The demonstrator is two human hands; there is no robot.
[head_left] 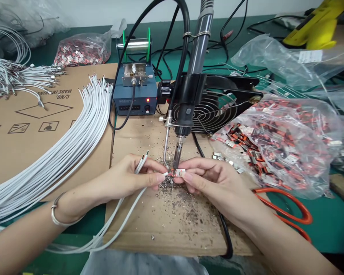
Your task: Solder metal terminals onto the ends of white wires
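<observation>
My left hand [143, 173] pinches the end of a white cable [137, 196] between thumb and forefinger, while other white cable ends [141, 163] pass between its fingers. A small metal connector [180, 173] with an orange-red part is pinched in my right hand [208, 177]. Cable tip and connector meet, or nearly so, right under the tip of a soldering iron [178, 151], which is clamped in a stand. A thin solder feed tube [166, 141] comes down beside the iron to the same spot. Fingers partly hide the joint.
Behind stands a blue solder feeder [136, 99] with a solder spool [136, 46], beside a black fan [209, 109]. White cables [83, 126] lie left on cardboard. At right are a bag of connectors [283, 145] and orange-handled scissors [292, 202]. Solder bits [186, 217] litter the board.
</observation>
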